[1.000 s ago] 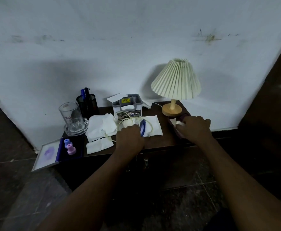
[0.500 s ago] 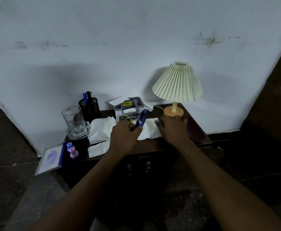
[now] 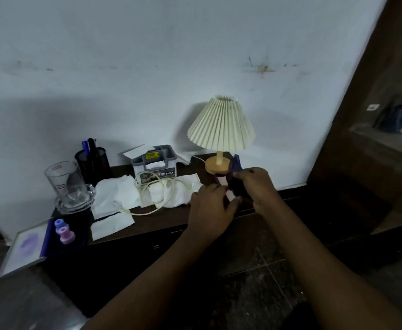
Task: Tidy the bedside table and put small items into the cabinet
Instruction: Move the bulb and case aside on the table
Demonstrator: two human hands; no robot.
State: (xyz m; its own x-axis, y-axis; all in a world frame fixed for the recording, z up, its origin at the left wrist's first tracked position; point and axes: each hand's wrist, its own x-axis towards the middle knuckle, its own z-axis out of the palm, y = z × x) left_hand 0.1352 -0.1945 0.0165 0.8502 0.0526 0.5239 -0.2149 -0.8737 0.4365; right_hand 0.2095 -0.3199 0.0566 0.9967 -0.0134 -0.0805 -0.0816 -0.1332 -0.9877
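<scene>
Dark table [image 3: 169, 219] against a stained white wall [image 3: 147, 67]. At its right edge the right hand [image 3: 259, 184] grips a dark case [image 3: 237, 189]; the left hand [image 3: 209, 208] has an unclear grip.

A home bedroom: pleated lamp [image 3: 221, 126] on a dark bedside table [image 3: 171, 216] against a wall.

White wall [image 3: 147, 67] w/ scuffs & a stain, dim light. Dark tiled floor [image 3: 266, 294]. Dark wood panel [image 3: 397, 55] at right.

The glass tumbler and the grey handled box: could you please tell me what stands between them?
In the head view, a black mesh pen holder with pens stands between the glass tumbler and the grey box.
</scene>
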